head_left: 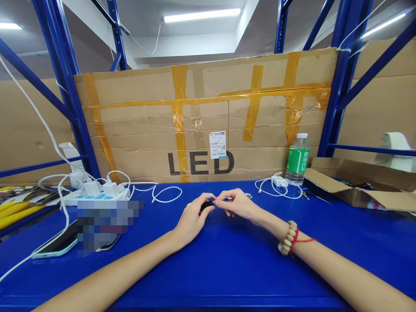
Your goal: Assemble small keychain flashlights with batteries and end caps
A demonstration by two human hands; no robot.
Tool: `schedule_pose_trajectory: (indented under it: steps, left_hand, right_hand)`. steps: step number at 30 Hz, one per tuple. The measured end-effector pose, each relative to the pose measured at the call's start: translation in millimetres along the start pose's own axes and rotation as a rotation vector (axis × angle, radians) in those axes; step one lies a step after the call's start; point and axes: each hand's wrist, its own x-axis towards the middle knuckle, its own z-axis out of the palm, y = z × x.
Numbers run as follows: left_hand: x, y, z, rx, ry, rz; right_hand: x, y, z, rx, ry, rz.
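Grasping a slim black object (206, 204) over the blue worktop (227, 268) with the fingers of the left hand (189, 220), pressing the thumb to its near side. Running lengthwise from left to right, slightly farther away at the right end. Sitting mostly inside the left fingers, so nearer to that hand. Meeting the right tip with bent thumb and forefinger of the right hand (238, 203); impossible to tell whether pinching or merely touching.

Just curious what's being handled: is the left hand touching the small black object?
Touching. The head view shows the left hand pinching the small black object, with no gap between them.
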Motion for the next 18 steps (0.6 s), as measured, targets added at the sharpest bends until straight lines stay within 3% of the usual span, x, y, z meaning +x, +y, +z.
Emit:
schedule_pose_trajectory:
  steps: [18]
  left_hand:
    - [2.4,-6.2,-3.4,0.092,-0.036,0.121]
  right_hand:
    - [-0.3,-0.9,0.7,-0.069,0.040,-0.007]
